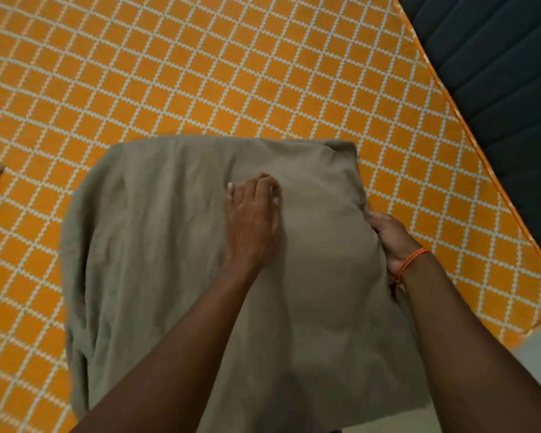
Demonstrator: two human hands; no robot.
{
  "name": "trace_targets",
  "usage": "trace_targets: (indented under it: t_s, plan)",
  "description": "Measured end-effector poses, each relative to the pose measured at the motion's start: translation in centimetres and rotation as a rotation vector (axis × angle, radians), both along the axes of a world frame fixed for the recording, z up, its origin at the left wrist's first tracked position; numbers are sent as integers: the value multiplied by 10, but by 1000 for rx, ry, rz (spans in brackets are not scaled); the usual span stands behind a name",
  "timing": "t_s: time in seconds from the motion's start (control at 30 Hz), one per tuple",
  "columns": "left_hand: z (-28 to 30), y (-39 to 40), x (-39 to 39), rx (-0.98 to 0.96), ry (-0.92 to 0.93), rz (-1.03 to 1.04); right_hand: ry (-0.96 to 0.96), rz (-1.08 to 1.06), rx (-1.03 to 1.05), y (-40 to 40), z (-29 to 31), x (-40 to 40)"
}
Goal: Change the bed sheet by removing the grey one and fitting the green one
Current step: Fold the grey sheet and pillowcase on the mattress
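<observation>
Both forearms reach in; our left hand [252,214] presses the folded sheet [175,245] flat, fingers relaxed, while our right hand [391,242] at three o'clock grips its edge, steadying the fold on the mattress [200,73].

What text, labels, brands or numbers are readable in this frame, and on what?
None readable.
Folded grey-green sheet: plain fabric, no tag or print showing.
Orange mattress cover: only a white lattice pattern, no lettering.
Dark padded headboard: plain.
Orange cord bracelet on the right wrist: no markings.
Left hand rests on the sheet; right hand holds its right edge, fingers hidden under the fabric.
</observation>
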State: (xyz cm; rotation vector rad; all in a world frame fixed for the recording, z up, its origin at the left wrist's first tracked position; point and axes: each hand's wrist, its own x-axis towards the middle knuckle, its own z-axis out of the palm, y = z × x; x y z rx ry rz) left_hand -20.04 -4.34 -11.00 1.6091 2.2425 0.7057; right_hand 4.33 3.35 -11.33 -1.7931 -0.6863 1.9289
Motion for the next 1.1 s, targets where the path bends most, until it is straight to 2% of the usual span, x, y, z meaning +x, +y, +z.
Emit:
trace_targets:
  t_s: [0.03,0.07,0.13,0.17,0.3,0.4,0.47,0.53,0.63,0.7,0.87,0.97,1.1]
  plan:
    - [2,-5,-9,14,-20,8,-86,58,26,-1,0,0]
    - [3,-11,-19,23,-29,24,-307,116,128,1,-4,1]
    - [3,-25,-40,22,-17,71,-801,99,348,2,-10,-4]
    - [3,-36,-50,15,-2,94,-912,57,429,-1,-8,-10]
    - [3,-87,-85,-35,89,206,-1089,143,635,-30,-4,-29]
    - [6,-130,-99,-161,189,318,-1251,262,675,-64,-6,-37]
    - [7,-155,-105,-262,209,394,-1314,365,697,-92,-3,-42]
    - [6,-177,-110,-378,154,437,-1328,478,658,-119,-6,-44]
    - [-3,-197,-120,-499,8,403,-1294,604,566,-143,-23,-43]
    - [-7,-201,-127,-533,-23,373,-1289,644,550,-147,-34,-46]
    - [-4,-196,-131,-519,-26,383,-1330,547,557,-160,-31,-65]
    - [3,-189,-128,-444,13,392,-1326,470,597,-186,-17,-77]
    - [11,-163,-129,-344,-25,446,-1278,394,624,-227,-5,-88]
